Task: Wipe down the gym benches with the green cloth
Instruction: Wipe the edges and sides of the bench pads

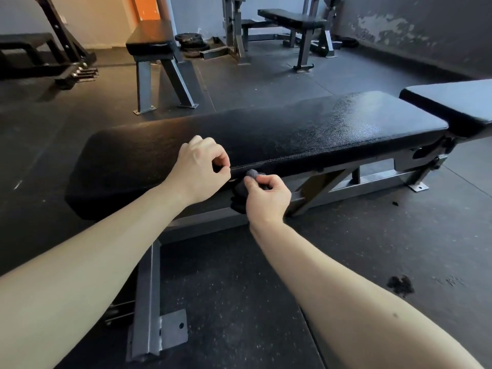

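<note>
Two bare forearms [93, 257], one small mole [395, 314]

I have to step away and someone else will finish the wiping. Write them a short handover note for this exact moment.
Right hand: grips the bunched cloth, which looks dark here, at the near side edge of the nearest bench.
Left hand: fingers curled at the same edge, just to the left; whether it holds anything is unclear.
Done: unclear; the pad's right part glistens.
Left: finish this bench, its second pad, then the flat bench behind and the far bench.
</note>
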Demonstrator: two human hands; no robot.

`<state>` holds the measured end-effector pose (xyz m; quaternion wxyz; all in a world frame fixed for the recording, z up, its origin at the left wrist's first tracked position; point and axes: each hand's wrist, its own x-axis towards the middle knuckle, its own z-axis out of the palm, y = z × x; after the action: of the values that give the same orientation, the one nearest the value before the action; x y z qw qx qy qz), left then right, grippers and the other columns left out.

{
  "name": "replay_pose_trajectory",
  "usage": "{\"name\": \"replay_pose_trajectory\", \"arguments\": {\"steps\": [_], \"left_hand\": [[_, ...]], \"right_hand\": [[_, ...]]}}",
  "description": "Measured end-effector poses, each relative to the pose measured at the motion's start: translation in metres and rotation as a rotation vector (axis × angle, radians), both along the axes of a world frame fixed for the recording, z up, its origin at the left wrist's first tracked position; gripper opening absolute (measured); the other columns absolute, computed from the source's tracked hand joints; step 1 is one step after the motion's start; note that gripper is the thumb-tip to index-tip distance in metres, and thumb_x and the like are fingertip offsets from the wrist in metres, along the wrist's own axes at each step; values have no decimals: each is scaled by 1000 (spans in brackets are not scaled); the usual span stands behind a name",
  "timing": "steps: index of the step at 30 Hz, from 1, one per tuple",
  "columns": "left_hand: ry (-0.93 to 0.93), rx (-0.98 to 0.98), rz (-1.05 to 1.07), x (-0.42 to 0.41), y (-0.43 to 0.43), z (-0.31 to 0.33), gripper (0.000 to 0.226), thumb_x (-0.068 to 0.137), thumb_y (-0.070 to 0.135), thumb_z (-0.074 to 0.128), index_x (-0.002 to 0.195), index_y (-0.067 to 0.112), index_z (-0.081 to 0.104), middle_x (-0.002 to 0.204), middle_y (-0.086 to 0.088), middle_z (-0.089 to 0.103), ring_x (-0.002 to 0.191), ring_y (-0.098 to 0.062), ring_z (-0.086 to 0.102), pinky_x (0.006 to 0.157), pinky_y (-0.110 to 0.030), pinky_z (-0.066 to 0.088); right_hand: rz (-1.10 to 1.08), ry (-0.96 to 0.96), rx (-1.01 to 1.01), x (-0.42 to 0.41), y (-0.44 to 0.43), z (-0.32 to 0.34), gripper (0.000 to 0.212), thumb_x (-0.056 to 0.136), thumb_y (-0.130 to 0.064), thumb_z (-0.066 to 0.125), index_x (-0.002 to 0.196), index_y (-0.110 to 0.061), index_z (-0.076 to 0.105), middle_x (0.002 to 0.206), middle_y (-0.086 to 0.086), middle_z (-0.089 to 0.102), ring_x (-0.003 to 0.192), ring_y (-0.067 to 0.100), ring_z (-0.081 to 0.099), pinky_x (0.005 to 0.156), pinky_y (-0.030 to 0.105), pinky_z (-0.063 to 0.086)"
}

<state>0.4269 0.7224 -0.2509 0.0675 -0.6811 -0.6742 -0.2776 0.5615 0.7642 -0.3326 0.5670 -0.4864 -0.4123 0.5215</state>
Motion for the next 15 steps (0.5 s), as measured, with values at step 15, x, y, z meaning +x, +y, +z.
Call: {"name": "replay_pose_trajectory", "arguments": {"steps": [15], "left_hand": [[14, -3, -9, -27, -20, 3, 7, 85, 20, 72, 79, 22, 68, 84, 8, 58, 90, -17, 49, 86, -47, 44]], "right_hand": [[89, -197, 246, -32, -23, 38, 10, 88, -10, 76, 87, -19, 71, 105, -6, 52, 99, 8, 58, 78, 0, 39]]}}
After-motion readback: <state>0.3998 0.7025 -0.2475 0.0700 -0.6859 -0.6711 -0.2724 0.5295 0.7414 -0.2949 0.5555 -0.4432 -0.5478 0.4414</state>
